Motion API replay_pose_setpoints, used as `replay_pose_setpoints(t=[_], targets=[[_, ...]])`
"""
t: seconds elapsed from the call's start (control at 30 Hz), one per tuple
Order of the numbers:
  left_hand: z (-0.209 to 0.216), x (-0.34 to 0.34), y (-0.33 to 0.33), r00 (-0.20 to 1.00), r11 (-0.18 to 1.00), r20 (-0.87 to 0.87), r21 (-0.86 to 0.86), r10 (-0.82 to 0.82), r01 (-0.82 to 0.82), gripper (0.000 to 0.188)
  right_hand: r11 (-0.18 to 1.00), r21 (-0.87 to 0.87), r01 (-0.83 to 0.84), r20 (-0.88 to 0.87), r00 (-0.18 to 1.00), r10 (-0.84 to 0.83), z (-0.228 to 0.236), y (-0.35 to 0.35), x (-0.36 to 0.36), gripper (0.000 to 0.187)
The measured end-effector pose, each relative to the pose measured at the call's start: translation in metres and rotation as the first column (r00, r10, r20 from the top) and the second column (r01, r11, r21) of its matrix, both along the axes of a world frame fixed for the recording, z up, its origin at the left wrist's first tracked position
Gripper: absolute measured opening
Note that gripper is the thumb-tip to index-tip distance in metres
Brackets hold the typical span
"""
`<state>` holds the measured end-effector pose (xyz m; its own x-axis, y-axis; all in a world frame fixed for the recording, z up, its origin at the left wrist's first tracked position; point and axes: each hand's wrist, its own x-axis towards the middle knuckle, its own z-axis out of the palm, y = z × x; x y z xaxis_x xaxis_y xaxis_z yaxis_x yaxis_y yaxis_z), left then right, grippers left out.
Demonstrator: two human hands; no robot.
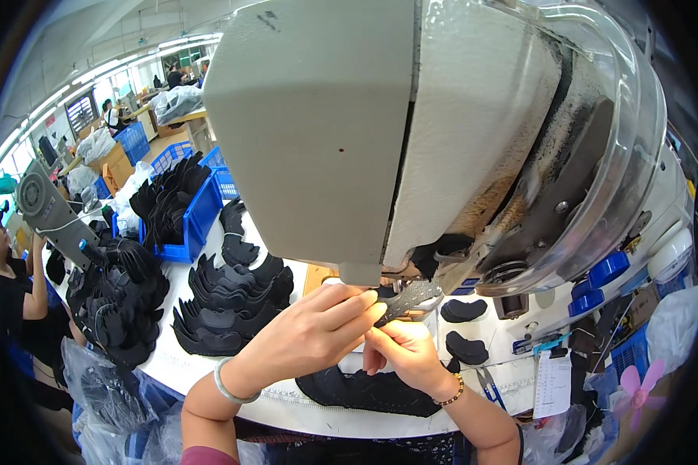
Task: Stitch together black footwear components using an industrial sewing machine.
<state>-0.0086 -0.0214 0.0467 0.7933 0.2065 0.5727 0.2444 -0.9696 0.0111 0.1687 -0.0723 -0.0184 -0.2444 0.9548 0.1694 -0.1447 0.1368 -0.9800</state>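
A large grey sewing machine head (310,139) stands right in front of me. Below it, my left hand (310,329) pinches a dark curved fabric piece (411,299) at its left end. My right hand (407,353) closes thumb and finger on the near edge of the same piece, its other fingers curled under. The machine's needle area is mostly hidden by the hands and the housing. A row of overlapping black curved pieces (368,391) lies on the white table under my wrists. Two more dark curved pieces, one a small pad (467,349), rest to the right.
Stacks of black pieces (229,302) and a heap (124,302) cover the table's left. Behind stands a blue crate (190,232). Blue-handled snips (492,389) and a paper sheet (553,384) are at right. A clear guard (647,116) juts out. A person (27,287) works at left.
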Motion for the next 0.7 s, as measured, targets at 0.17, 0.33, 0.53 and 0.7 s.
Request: replay_pose_setpoints(t=[0.17, 0.33, 0.53, 0.7], targets=[[-0.003, 0.003, -0.003, 0.999, 0.999, 0.028, 0.021, 0.027, -0.028, 0.041, 1.000, -0.004, -0.011, 0.027, 1.000, 0.011, 0.003, 0.000, 0.002, 0.030], [-0.003, 0.009, -0.006, 0.999, 0.997, -0.002, 0.071, 0.040, -0.040, 0.034, 1.000, -0.005, -0.008, -0.055, 0.998, 0.007, -0.002, 0.000, 0.007, 0.029], [-0.004, 0.012, -0.008, 0.996, 0.994, 0.018, 0.069, 0.084, -0.085, 0.029, 0.999, -0.039, -0.012, -0.036, 0.999, 0.011, 0.002, -0.002, 0.011, 0.022], [-0.006, 0.014, -0.009, 0.995, 0.995, 0.064, 0.061, 0.076, -0.080, 0.031, 0.999, -0.031, 0.012, -0.008, 1.000, -0.012, 0.001, -0.004, 0.011, 0.020]])
